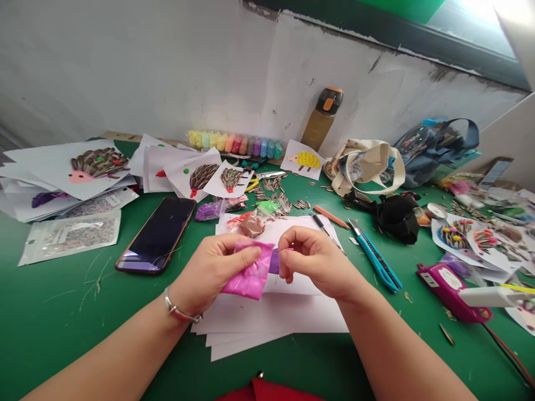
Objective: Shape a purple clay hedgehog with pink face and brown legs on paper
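Note:
My left hand (213, 270) grips a pink packet (253, 275) between thumb and fingers, above a stack of white paper (267, 317). Just right of it, my right hand (311, 259) has its fingers curled in a pinch; what they hold, if anything, is too small to tell. A purple patch (274, 262) shows between the two hands. Behind them, a brown clay lump (253, 225) in clear wrap lies on the paper.
A phone (156, 236) lies at the left, a blue cutter (376, 256) and an orange tool (331, 217) at the right. Hedgehog pictures (100, 164), loose seeds (273, 186), clay packs (236, 145), a bottle (321, 120) and a pink glue gun (453, 292) surround the work area.

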Demonstrator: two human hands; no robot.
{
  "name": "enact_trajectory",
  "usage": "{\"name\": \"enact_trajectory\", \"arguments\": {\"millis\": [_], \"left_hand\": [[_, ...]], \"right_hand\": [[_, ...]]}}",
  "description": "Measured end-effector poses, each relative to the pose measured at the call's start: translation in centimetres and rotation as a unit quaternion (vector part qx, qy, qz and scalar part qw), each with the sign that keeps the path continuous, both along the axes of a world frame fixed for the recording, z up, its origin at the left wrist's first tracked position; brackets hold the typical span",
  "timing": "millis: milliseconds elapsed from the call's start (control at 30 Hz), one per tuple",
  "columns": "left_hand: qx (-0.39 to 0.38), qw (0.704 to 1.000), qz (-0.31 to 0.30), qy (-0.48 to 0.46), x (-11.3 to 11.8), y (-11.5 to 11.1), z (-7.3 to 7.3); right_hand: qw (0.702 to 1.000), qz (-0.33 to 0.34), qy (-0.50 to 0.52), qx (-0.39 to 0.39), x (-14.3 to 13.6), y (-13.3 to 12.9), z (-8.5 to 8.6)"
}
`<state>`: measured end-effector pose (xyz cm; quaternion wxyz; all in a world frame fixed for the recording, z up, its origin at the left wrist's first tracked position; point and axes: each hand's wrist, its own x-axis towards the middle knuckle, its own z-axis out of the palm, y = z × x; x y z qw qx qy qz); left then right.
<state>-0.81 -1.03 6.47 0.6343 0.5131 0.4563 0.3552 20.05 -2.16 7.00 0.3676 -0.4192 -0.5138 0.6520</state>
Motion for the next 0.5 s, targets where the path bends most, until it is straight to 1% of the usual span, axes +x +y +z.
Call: {"name": "enact_trajectory", "arguments": {"millis": [67,133,233,333,500], "left_hand": [[-0.004,0.999,0.04,-0.036,-0.3,0.3,-0.3],[0.009,0.997,0.069,-0.04,-0.5,0.6,-0.5],[0.05,0.997,0.064,-0.014,-0.6,0.8,-0.8],[0.081,0.995,0.062,0.022,-0.8,0.9,-0.9],[0.139,0.98,0.094,0.105,-1.3,1.5,-0.8]], "right_hand": [[0.999,-0.002,0.041,-0.025,0.2,0.2,-0.1],[0.996,-0.018,0.071,-0.051,0.3,0.4,-0.2],[0.991,-0.058,0.094,-0.077,0.3,0.7,-0.3],[0.988,-0.081,0.104,-0.081,0.3,0.9,-0.2],[0.983,-0.104,0.126,-0.081,0.3,1.1,-0.1]]}}
